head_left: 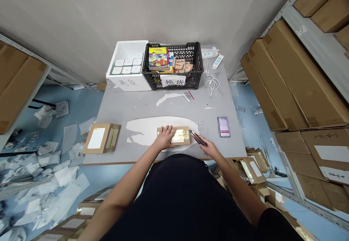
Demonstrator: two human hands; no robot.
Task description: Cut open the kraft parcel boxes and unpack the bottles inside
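Two hands at a grey worktable point(136, 103), head view — left hand point(164, 138) flat, fingers spread and released on a cardboard parcel point(177, 136) with gold tape; right hand point(210, 149) clenched around a red-and-black utility knife point(197, 138), just right of the parcel — a second parcel point(101, 138) well left of it, a black plastic crate point(194, 81) of books point(158, 59) beyond it.

A cardboard package point(173, 136) is lying near the front edge of the table point(131, 106), with a second package point(101, 138) lying to its left. A basket point(188, 52) of books point(158, 59) is standing behind them, with a foam box point(117, 81) touching its left side and a power strip point(217, 61) lying on its right.
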